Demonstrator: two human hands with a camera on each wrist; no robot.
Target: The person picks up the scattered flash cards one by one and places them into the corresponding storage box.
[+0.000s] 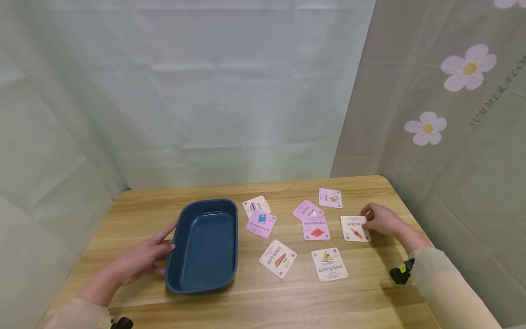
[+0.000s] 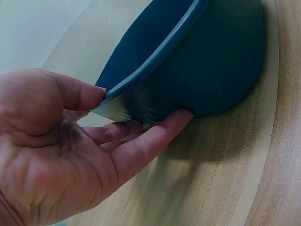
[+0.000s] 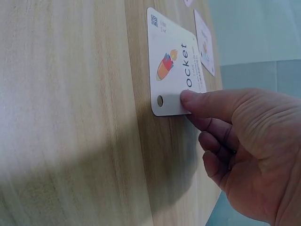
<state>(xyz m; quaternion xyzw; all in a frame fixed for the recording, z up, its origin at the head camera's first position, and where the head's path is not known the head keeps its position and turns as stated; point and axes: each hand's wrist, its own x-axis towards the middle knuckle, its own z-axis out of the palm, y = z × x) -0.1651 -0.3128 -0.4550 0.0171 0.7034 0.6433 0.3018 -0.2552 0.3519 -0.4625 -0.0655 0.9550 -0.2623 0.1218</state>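
– Pale sleeve (image 1: 454, 288) right by the cam, on the R side. What's the R hand (image 1: 382, 219) got?

– "Rocket" card (image 1: 354, 228), pinched at one edge: thumb on its printed face, other fingers curled below. Can't tell if that edge is off the desk (image 1: 296, 307).

– OK, & L hand (image 1: 143, 258)?

– Fingers loosely spread, approx. straight, touching the outside of the blue tray (image 1: 207, 256); not wrapped round it.

– Other cards, pls?

– Seven more, all btwn tray & R hand. "Ship" card (image 1: 255, 202) partly under "Chinese book" card (image 1: 261, 225); "book" card (image 1: 306, 209) partly under "notebook" card (image 1: 316, 228); "bee" card (image 1: 330, 198) farthest back; "lifeboat" card (image 1: 278, 259) & "sailing boat" card (image 1: 329, 265) nearer the person.

– Progress?

– Early stage, IMO. All eight cards I can count are outside the tray, lilac & white mixed, two pairs overlapping. Done, AFAICT: grip on "rocket", tray steadied by a touch. Left, prob.: the other seven, as neither hand's on them.

– And the "rocket" spot?

– R end of the spread, i.e. well apart from the tray.
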